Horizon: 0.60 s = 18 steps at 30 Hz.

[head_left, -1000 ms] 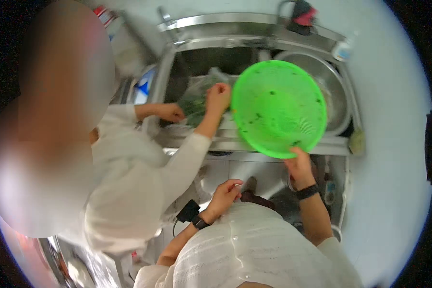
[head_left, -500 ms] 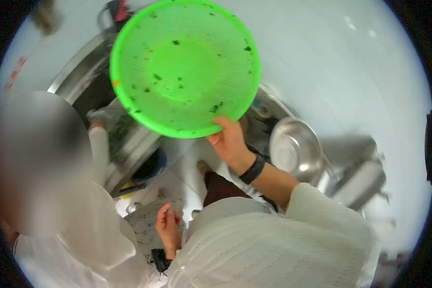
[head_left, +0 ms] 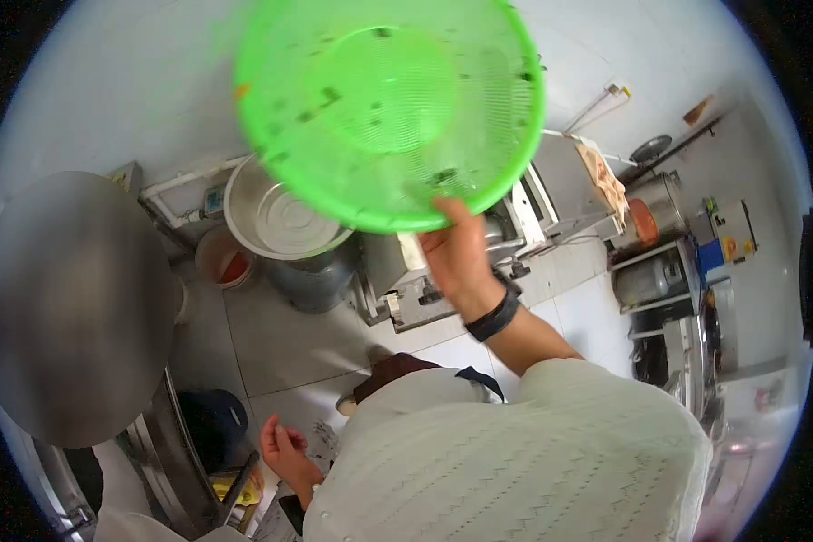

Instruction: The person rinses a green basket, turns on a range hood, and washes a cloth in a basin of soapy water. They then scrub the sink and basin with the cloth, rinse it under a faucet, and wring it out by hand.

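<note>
A round bright green plastic strainer (head_left: 384,99) fills the top middle of the view, its inside dotted with dark green bits. My right hand (head_left: 459,257), with a black band at the wrist, grips its lower rim and holds it up in the air. Low in the view, my left hand (head_left: 287,456) hangs near my body with loosely curled fingers and nothing in it. A wide metal basin (head_left: 285,221) sits on a dark cylinder, partly covered by the strainer's lower left edge.
A co-worker (head_left: 122,479) stands close on the left beside a steel sink edge. Around are a bucket (head_left: 224,257), a dark blue bin (head_left: 212,425), a steel stove unit (head_left: 569,185) with a cloth, and a shelf (head_left: 655,280) with pots at right.
The view has turned right, bringing the stove and shelves into sight. The strainer is still in my right hand and sits slightly higher and further right. The co-worker's hand has left the view.
</note>
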{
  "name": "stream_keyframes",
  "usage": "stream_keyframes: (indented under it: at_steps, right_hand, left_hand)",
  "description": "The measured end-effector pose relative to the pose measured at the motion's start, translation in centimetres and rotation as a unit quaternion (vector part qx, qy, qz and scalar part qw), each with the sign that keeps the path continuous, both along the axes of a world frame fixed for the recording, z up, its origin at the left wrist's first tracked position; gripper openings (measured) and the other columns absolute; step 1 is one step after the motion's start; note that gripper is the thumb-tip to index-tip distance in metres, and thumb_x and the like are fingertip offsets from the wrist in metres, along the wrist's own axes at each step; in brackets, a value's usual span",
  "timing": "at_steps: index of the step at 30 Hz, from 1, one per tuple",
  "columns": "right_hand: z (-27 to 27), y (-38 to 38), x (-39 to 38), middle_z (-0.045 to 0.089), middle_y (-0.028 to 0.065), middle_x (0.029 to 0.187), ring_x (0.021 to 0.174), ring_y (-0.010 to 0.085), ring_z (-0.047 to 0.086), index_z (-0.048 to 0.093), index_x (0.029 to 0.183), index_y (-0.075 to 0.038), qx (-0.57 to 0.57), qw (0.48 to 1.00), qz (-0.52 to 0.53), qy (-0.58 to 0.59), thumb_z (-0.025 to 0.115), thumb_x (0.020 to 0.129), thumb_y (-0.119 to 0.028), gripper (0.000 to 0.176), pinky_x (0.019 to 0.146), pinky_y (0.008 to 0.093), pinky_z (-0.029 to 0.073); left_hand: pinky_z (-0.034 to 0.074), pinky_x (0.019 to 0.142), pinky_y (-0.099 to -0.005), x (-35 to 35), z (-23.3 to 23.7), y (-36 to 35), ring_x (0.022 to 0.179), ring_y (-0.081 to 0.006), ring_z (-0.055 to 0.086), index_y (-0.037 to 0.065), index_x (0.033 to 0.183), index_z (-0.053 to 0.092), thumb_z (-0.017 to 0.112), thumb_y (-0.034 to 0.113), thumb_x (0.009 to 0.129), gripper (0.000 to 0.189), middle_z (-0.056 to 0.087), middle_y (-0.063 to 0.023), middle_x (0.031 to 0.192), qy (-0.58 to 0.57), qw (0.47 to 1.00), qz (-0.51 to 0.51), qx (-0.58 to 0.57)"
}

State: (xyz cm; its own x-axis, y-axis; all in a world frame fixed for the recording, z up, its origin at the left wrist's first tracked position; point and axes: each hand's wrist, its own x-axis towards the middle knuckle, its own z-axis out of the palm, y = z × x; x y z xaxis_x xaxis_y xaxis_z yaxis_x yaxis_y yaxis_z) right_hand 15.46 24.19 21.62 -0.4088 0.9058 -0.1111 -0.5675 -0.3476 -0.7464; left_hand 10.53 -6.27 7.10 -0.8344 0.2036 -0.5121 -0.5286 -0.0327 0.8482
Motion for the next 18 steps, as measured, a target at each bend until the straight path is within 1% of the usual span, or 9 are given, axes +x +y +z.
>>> stream_keyframes:
  at_steps: [3,7,9,10,12,14,16,17,18]
  right_hand:
    - [1.0,5.3,6.0,0.054,0.0057,0.082,0.070,0.0152,0.055,0.046,0.087,-0.003,0.013,0.994,-0.105,0.002,0.047,0.074,-0.005,0.014,0.059,0.0224,0.047]
    - [-0.7,14.4,15.0,0.054,0.0074,0.082,0.071,0.0173,0.054,0.046,0.087,-0.002,0.008,0.978,-0.209,0.007,0.046,0.074,-0.005,0.013,0.061,0.0247,0.048]
    - [-3.2,19.4,20.3,0.052,0.0101,0.085,0.073,0.0200,0.054,0.045,0.088,-0.002,-0.052,0.970,-0.238,-0.013,0.044,0.075,-0.005,0.014,0.065,0.0273,0.048]
    - [-4.7,21.5,22.3,0.052,0.0101,0.085,0.073,0.0200,0.054,0.045,0.088,-0.002,-0.053,0.969,-0.239,-0.012,0.044,0.075,-0.005,0.014,0.065,0.0273,0.048]
    - [-7.2,25.2,25.8,0.051,0.0101,0.086,0.076,0.0209,0.052,0.045,0.088,-0.003,-0.155,0.945,-0.285,-0.039,0.045,0.075,-0.007,0.014,0.067,0.0296,0.048]
    - [-10.1,27.3,28.8,0.050,0.0080,0.091,0.081,0.0208,0.049,0.045,0.091,-0.007,-0.129,0.945,-0.301,-0.029,0.047,0.076,-0.009,0.016,0.067,0.0322,0.047]
    - [-14.8,30.4,32.2,0.047,0.0050,0.096,0.085,0.0204,0.046,0.044,0.095,-0.011,-0.067,0.961,-0.266,-0.025,0.049,0.077,-0.009,0.018,0.067,0.0343,0.046]
    - [-14.3,31.4,32.3,0.045,0.0037,0.098,0.088,0.0203,0.044,0.043,0.097,-0.012,-0.178,0.941,-0.287,0.028,0.049,0.078,-0.009,0.020,0.067,0.0358,0.046]
    - [-14.8,32.4,32.9,0.047,0.0055,0.096,0.082,0.0199,0.048,0.043,0.099,-0.012,-0.199,0.934,-0.296,0.022,0.051,0.079,-0.012,0.022,0.066,0.0352,0.047]
  left_hand:
    - [0.030,0.044,-0.0166,0.7,1.4,-0.3,0.051,-0.0036,0.039,0.004,0.096,0.049,0.041,0.010,0.082,0.017,0.044,0.0016,0.059,0.019,0.999,-0.023,-0.013]
    - [0.029,0.044,-0.0165,2.6,-1.4,1.7,0.050,-0.0036,0.038,0.003,0.097,0.049,0.041,0.009,0.082,0.018,0.042,0.0019,0.059,0.035,0.999,-0.019,-0.009]
    - [0.029,0.043,-0.0166,4.3,-1.6,3.8,0.050,-0.0039,0.038,0.003,0.097,0.049,0.042,0.009,0.082,0.018,0.042,0.0019,0.059,0.037,0.999,-0.002,-0.014]
    - [0.029,0.043,-0.0168,5.1,-1.4,4.9,0.050,-0.0042,0.038,0.003,0.097,0.049,0.042,0.010,0.082,0.018,0.042,0.0019,0.058,0.040,0.999,0.016,-0.023]
    - [0.029,0.043,-0.0172,7.4,0.4,7.4,0.050,-0.0045,0.038,0.002,0.096,0.049,0.042,0.010,0.082,0.018,0.042,0.0017,0.058,0.067,0.997,-0.011,-0.044]
    - [0.029,0.042,-0.0175,9.7,0.3,10.4,0.050,-0.0049,0.038,0.002,0.096,0.049,0.042,0.010,0.082,0.017,0.042,0.0015,0.058,0.092,0.993,-0.061,-0.052]
    - [0.034,0.042,-0.0199,11.5,-2.7,10.4,0.054,-0.0062,0.041,0.005,0.092,0.052,0.043,0.009,0.081,0.014,0.045,0.0000,0.064,0.031,0.997,-0.067,-0.023]
    - [0.035,0.061,-0.0275,11.5,-5.2,8.8,0.072,-0.0165,0.045,0.006,0.106,0.042,0.050,0.011,0.076,0.031,0.047,-0.0072,0.082,0.289,0.893,-0.255,-0.233]
    - [0.037,0.080,-0.0351,11.1,-7.3,8.3,0.090,-0.0268,0.049,0.006,0.119,0.031,0.058,0.012,0.070,0.056,0.049,-0.0145,0.100,0.515,0.651,-0.383,-0.406]
